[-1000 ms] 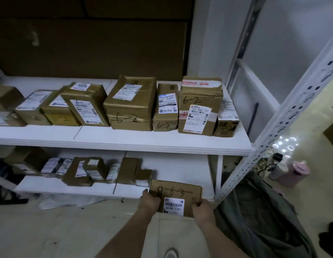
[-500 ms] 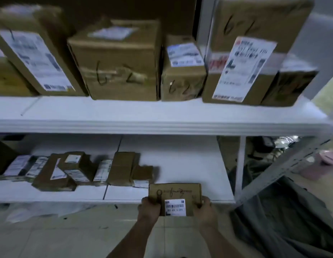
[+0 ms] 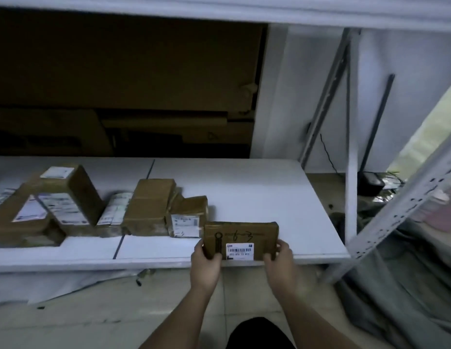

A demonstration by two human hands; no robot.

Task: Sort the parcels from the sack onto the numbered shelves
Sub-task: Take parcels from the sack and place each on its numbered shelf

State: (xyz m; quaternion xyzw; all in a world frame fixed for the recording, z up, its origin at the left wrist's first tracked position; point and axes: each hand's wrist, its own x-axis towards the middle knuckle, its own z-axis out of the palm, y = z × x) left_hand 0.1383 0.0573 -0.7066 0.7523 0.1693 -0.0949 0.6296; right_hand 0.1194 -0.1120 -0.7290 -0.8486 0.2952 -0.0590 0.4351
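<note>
Both hands hold one flat parcel (image 3: 240, 239) upright at the front edge of the white shelf (image 3: 244, 192): the left hand (image 3: 206, 263) grips its left end and the right hand (image 3: 280, 260) its right end, fingers curled round the edges. It bears one barcode label and handwritten marks. At its 9 to 10 o'clock, five or six more parcels (image 3: 149, 207) crowd the shelf; the far-left ones are blurred. A grey sack (image 3: 406, 285) lies at 3 o'clock.
</note>
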